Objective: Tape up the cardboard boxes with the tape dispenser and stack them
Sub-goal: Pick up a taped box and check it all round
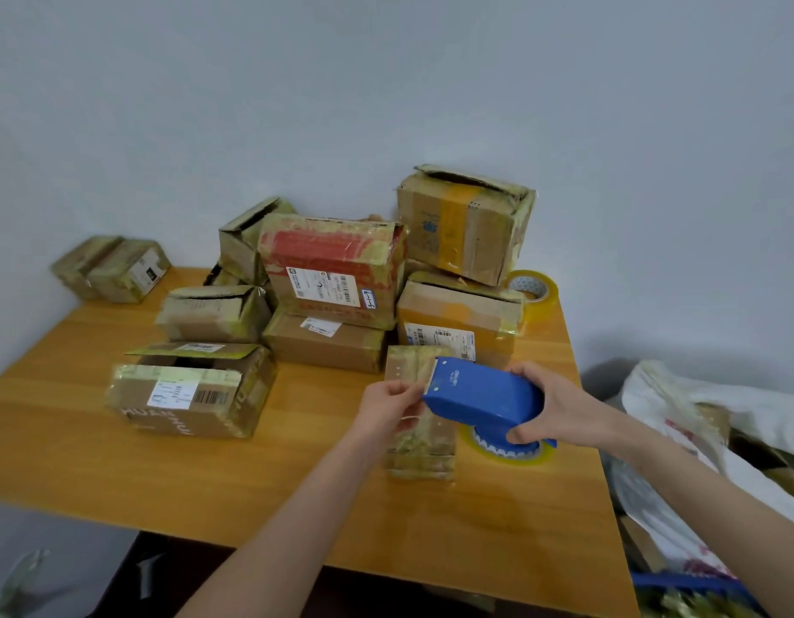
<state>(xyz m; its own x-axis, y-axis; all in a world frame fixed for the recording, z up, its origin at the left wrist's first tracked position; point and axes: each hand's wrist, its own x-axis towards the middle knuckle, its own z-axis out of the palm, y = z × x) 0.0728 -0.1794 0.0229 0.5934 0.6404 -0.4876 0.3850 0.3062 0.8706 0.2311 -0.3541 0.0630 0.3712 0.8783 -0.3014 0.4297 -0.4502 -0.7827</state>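
The person appears to be starting to tape one box. The right hand (560, 408) wraps round the back of the blue tape dispenser (480, 394), fingers curled under its body and thumb on top, and holds it just above the front right part of the table (297, 483). The left hand (388, 403) pinches the loose tape end at the dispenser's cutter mouth between thumb and forefinger. Beneath both hands a narrow cardboard box (419, 452) lies flat on the table, its long side running away from the person and its surface glossy with old tape. Whether the tape end touches it cannot be told. The roll of clear tape (506, 452) sits on the dispenser's lower side, near the table. Behind, other boxes crowd the table: an open-flapped box (194, 390) at the left front, a red-printed box (333, 265) resting on a plain one, and a battered box (464, 225) on top of another, beside a spare tape roll (531, 285). Several flaps gape, so most of the job seems to remain. The next move likely calls for drawing out a length, pressing the end onto one end of the narrow box, and running the dispenser along the seam under steady tension so the tape lies flat.
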